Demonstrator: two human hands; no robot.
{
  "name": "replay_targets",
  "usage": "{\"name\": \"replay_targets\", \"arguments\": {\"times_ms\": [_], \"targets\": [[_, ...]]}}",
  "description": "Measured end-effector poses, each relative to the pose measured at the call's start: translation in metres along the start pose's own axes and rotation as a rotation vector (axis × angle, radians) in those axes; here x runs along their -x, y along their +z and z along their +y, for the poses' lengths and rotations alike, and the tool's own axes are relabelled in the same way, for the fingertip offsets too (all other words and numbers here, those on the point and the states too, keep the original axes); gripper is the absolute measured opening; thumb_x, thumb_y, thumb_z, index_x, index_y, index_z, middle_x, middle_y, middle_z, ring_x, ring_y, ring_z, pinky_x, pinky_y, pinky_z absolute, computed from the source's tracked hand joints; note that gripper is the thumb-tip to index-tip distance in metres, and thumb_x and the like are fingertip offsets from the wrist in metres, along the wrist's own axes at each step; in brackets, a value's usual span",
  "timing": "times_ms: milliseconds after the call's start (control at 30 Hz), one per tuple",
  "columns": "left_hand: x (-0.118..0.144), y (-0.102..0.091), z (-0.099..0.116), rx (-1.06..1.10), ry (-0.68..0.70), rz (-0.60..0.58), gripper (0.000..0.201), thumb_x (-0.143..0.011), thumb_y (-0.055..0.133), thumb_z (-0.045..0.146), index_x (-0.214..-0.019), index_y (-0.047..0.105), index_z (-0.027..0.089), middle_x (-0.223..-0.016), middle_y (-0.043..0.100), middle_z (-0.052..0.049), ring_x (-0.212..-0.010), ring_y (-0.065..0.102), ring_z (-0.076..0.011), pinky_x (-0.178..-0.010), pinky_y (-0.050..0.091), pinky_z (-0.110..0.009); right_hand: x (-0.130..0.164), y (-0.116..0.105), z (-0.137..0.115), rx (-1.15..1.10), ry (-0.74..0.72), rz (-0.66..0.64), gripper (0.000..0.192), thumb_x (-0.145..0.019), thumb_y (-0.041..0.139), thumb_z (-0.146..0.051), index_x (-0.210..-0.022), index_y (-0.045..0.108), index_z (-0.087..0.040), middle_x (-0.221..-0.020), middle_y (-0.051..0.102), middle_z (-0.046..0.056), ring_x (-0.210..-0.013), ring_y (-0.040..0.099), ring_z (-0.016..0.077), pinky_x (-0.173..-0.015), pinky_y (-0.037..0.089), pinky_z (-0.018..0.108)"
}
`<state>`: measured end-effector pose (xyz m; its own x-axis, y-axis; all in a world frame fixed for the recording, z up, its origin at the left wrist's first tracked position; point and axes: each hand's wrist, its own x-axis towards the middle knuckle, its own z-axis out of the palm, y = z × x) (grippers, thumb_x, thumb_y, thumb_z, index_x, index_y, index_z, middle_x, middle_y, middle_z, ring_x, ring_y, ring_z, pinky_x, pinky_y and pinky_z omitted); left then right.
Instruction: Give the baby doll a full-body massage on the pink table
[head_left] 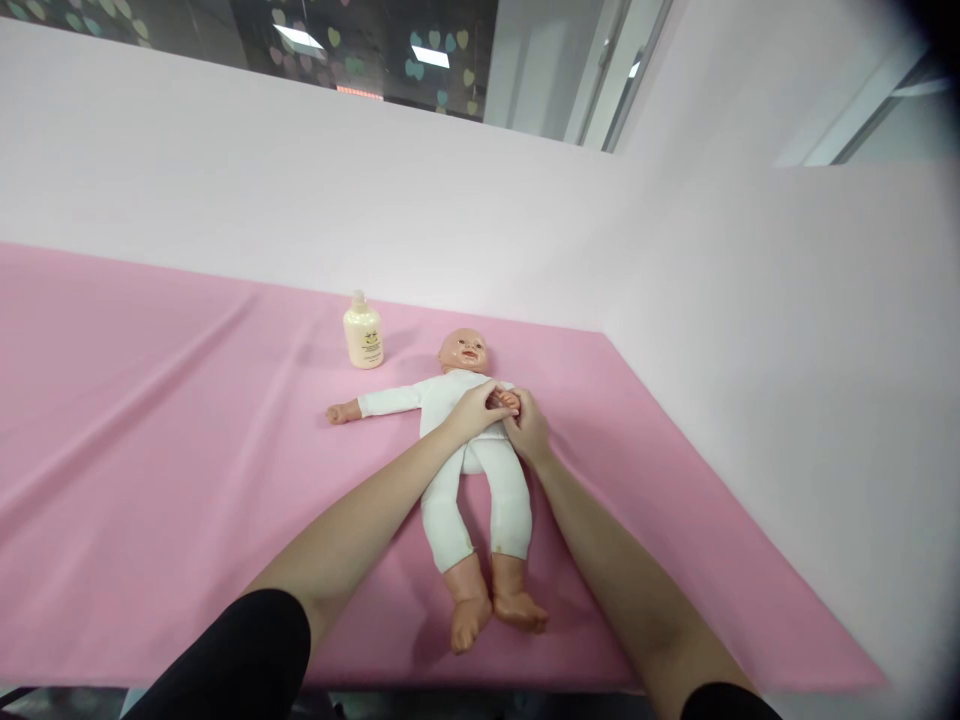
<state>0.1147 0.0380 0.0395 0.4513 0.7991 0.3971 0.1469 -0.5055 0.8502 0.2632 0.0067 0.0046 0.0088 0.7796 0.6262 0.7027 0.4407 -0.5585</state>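
Observation:
A baby doll (510, 490) in a white cloth suit lies on its back on the pink-covered table, head toward the wall and bare feet toward me. Over its chest, my left hand (474, 410) is closed around one side of the doll's small hand. From the other side, my right hand (529, 428) closes on the same doll hand, so the two meet there. The doll's other arm stretches out to the left. My fingers partly hide the held doll hand and the chest.
A cream-coloured pump bottle (364, 335) stands upright left of the doll's head. The pink cloth (187, 450) shows creases on the left. A white wall (300, 190) rises behind the table, another (787, 380) along its right side. A window with heart stickers (390, 50) is above.

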Motion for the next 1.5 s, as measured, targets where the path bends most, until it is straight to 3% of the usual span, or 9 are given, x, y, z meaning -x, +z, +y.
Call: {"name": "replay_targets", "arguments": {"times_ms": [267, 567, 767, 1233, 1500], "targets": [[-0.0004, -0.0010, 0.0002, -0.014, 0.018, -0.024, 0.033, -0.077, 0.065, 0.046, -0.091, 0.059, 0.017, -0.083, 0.062, 0.000, -0.077, 0.057, -0.0159, -0.073, 0.043, -0.028, 0.0008, -0.0014, 0.0011, -0.047, -0.007, 0.038, 0.026, -0.092, 0.044, -0.042, -0.106, 0.056, -0.023, -0.099, 0.066, 0.007, -0.088, 0.063, 0.0238, -0.074, 0.050, 0.036], [-0.0002, -0.0011, 0.0019, -0.015, 0.060, -0.025, 0.030, -0.085, 0.056, 0.043, -0.097, 0.062, 0.016, -0.094, 0.066, -0.004, -0.085, 0.060, -0.0175, -0.082, 0.046, -0.030, -0.0017, -0.0012, -0.0053, -0.046, 0.021, 0.039, 0.023, -0.087, 0.051, -0.035, -0.105, 0.056, -0.022, -0.099, 0.065, 0.007, -0.088, 0.061, 0.0228, -0.078, 0.050, 0.037], [-0.0013, -0.0006, 0.0002, -0.046, 0.107, 0.017, 0.037, -0.095, 0.034, 0.038, -0.087, 0.063, 0.016, -0.088, 0.065, -0.005, -0.087, 0.058, -0.0183, -0.087, 0.044, -0.032, -0.0009, -0.0037, -0.0065, -0.089, -0.014, 0.037, 0.023, -0.089, 0.050, -0.037, -0.107, 0.056, -0.023, -0.101, 0.064, 0.006, -0.091, 0.060, 0.0220, -0.082, 0.050, 0.036], [-0.0031, -0.0007, -0.0066, -0.025, 0.093, -0.028, 0.030, -0.079, 0.065, 0.038, -0.100, 0.064, 0.017, -0.099, 0.064, -0.005, -0.095, 0.057, -0.0205, -0.090, 0.043, -0.033, -0.0024, -0.0007, -0.0052, -0.097, 0.001, 0.004, 0.024, -0.086, 0.054, -0.038, -0.104, 0.055, -0.022, -0.098, 0.062, 0.005, -0.090, 0.059, 0.0217, -0.079, 0.049, 0.035], [0.0001, -0.0027, -0.0007, 0.045, 0.064, -0.081, 0.031, -0.078, 0.065, 0.034, -0.104, 0.065, 0.017, -0.100, 0.067, -0.004, -0.097, 0.059, -0.0202, -0.092, 0.043, -0.032, -0.0023, -0.0043, -0.0037, -0.160, -0.067, -0.012, 0.023, -0.091, 0.047, -0.040, -0.105, 0.055, -0.023, -0.099, 0.062, 0.006, -0.093, 0.059, 0.0225, -0.083, 0.048, 0.037]]}}
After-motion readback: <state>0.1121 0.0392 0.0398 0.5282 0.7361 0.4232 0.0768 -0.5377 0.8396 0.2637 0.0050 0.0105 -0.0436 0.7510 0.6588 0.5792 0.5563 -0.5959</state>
